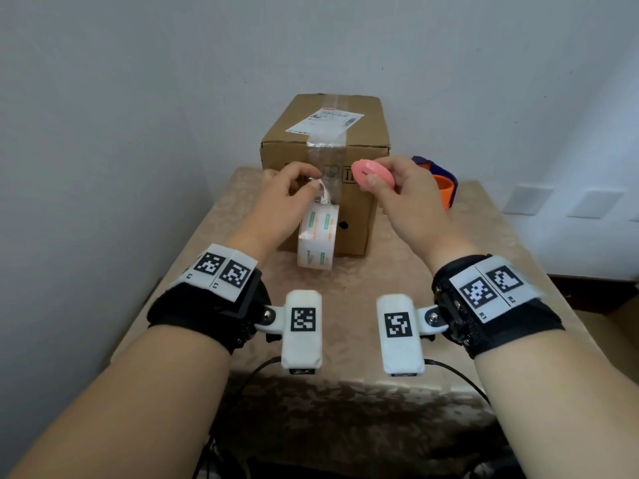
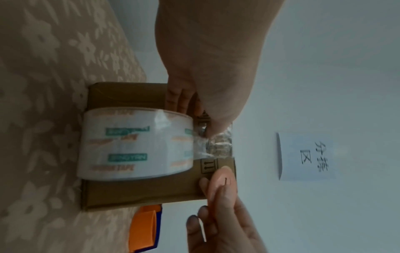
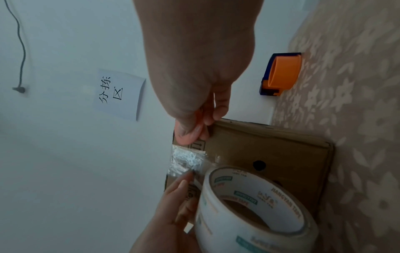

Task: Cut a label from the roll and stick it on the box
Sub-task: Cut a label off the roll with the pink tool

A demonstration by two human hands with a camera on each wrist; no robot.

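1. Cardboard box [image 1: 325,188] at 12 o'clock on the tabletop [image 1: 449,243], upright, a white printed shipping label [image 1: 325,122] stuck on its top, clear packing tape running over the top and down the front face.
2. Roll [image 1: 316,242] standing on edge at the foot of the box's front face, touching or just beside it; white with green and orange print.
3. Loose end of the roll [image 1: 320,191] lifted upward from the roll, in front of the box's taped strip.
4. Left hand [image 1: 288,190] at 11 o'clock of the roll, fingers [image 1: 304,191] curled, thumb and forefinger pinching the loose end; remaining fingers tucked in behind.
5. Right hand [image 1: 397,191] raised at 1 o'clock of the roll, level with the upper part of the box front, fingers [image 1: 371,183] closed round a flat pink oval cutter [image 1: 371,176]; thumb pressed on its near face.
6. Cutter apart from the loose end, a gap showing between them in the head view; a dark slot visible on its face in the left wrist view.
7. Orange and blue tape dispenser [image 1: 441,183] at 2 o'clock, on the tabletop just right of the box.
8. White paper sign [image 3: 120,94] with black characters on the wall behind, seen from both wrist views.
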